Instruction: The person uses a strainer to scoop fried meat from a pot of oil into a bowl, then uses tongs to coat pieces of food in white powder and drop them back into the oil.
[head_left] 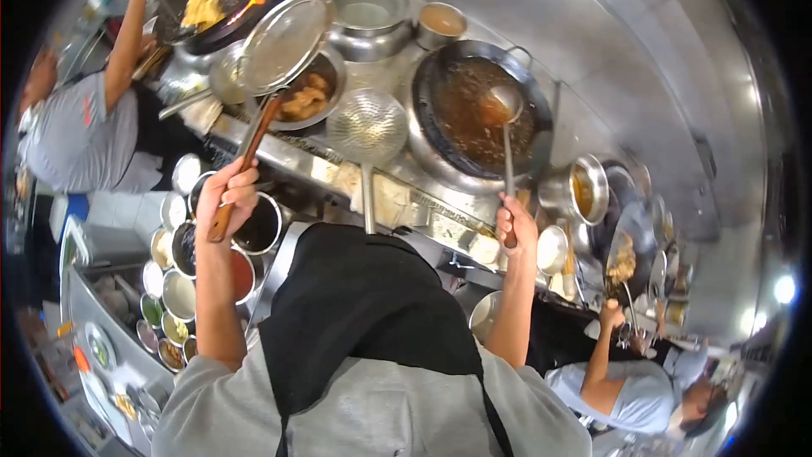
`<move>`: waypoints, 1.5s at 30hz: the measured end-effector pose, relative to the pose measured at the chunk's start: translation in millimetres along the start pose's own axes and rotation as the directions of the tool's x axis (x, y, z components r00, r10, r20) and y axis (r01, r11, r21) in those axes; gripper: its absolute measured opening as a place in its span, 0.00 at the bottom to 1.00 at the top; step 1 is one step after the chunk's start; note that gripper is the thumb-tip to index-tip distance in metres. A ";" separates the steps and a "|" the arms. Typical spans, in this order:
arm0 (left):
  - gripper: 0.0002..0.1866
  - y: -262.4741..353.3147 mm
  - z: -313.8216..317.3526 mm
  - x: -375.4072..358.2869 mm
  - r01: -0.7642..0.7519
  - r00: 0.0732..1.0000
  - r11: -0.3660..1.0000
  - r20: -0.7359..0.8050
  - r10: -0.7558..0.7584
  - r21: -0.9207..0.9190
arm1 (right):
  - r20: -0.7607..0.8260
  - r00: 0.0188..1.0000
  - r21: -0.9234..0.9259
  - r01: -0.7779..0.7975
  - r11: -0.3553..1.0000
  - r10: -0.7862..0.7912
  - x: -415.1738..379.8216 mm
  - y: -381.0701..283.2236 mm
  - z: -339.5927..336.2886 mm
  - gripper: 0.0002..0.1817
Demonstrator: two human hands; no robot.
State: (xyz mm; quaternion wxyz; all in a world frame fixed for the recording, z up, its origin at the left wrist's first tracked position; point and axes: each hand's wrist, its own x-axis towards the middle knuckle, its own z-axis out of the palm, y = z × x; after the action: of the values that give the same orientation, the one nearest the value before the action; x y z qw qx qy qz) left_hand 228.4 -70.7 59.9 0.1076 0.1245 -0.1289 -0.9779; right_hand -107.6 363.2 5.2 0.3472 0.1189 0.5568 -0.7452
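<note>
My left hand (228,195) is closed round the wooden handle of a round wire strainer (286,38), which is raised over a metal bowl (337,76). Pieces of browned food (306,100) lie in that bowl, partly covered by the strainer's rim in this view. In front of me on the right, a wok (423,114) holds dark bubbling liquid (465,89). My right hand (518,224) grips the long handle of a ladle (506,104), whose head is at the liquid. Between the bowl and the wok rests a perforated skimmer (367,124), its handle toward me.
Behind the bowl stand a large metal pot (368,21) and a smaller pot (441,24). Several containers of ingredients (178,294) crowd my left. One co-worker (93,123) tosses food over a flaming wok (228,8) at left; another co-worker (622,389) works at right.
</note>
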 end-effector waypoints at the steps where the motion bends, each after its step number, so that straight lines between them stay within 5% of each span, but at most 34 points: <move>1: 0.14 0.8 0.7 0.0 0.003 1.000 1.000 -0.004 -0.003 0.008 | 0.163 0.983 0.294 -0.134 0.946 0.088 -1.4 -2.8 -1.8 0.13; 5: 0.14 -0.9 4.5 -1.3 -0.009 1.000 1.000 -0.029 0.010 0.026 | 0.441 0.895 0.556 -0.331 0.762 0.067 -26.9 -16.1 22.5 0.18; 9: 0.14 -0.1 -0.6 -3.7 0.018 1.000 1.000 -0.022 -0.018 -0.011 | 0.553 0.830 0.565 -0.436 0.700 0.070 -53.6 -27.3 52.1 0.20; 18: 0.13 0.3 1.5 -9.4 -0.024 0.995 1.000 -0.092 0.023 -0.011 | 0.695 0.686 0.453 -0.650 0.611 0.214 -55.2 -15.6 125.1 0.23; 24: 0.12 2.1 4.6 -13.0 -0.032 0.993 0.998 -0.119 0.026 -0.045 | 0.729 0.567 0.206 -0.717 0.666 0.384 -14.0 2.6 176.8 0.21; 29: 0.11 7.0 0.7 -20.7 0.011 1.000 0.989 0.009 -0.010 -0.151 | 0.520 0.706 -0.242 -0.418 0.876 0.481 10.6 18.4 215.8 0.15; 32: 0.11 10.4 3.5 -25.0 0.005 1.000 0.989 -0.005 -0.006 -0.145 | 0.391 0.808 -0.522 -0.200 0.829 0.441 13.0 20.1 236.8 0.13; 34: 0.11 11.4 3.1 -26.2 0.000 1.000 0.990 -0.014 -0.002 -0.142 | 0.391 0.871 -0.848 0.215 0.484 0.299 19.8 22.1 244.2 0.10; 38: 0.12 14.6 -0.9 -26.7 -0.024 0.999 0.994 -0.045 0.019 -0.105 | 0.447 0.853 -0.894 0.432 0.118 0.269 31.5 10.0 270.0 0.11; 39: 0.12 15.1 -0.8 -26.4 -0.023 0.999 0.994 -0.046 0.018 -0.103 | 0.449 0.853 -0.893 0.431 0.125 0.265 45.5 17.4 276.1 0.11; 41: 0.12 15.5 1.1 -26.0 -0.024 0.998 0.995 -0.057 0.019 -0.097 | 0.446 0.859 -0.850 0.494 -0.182 0.250 64.2 35.6 286.3 0.17; 45: 0.12 19.9 -2.8 -24.8 -0.015 1.000 0.990 -0.019 0.013 -0.139 | 0.548 0.836 -0.805 0.539 -0.249 0.038 45.8 59.0 287.8 0.19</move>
State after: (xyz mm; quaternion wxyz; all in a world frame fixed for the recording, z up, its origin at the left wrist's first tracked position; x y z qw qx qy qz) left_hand 256.1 -84.1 68.2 0.1241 0.1244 -0.0604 -0.9826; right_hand -42.4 74.8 36.6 0.2382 -0.4559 0.8508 -0.1078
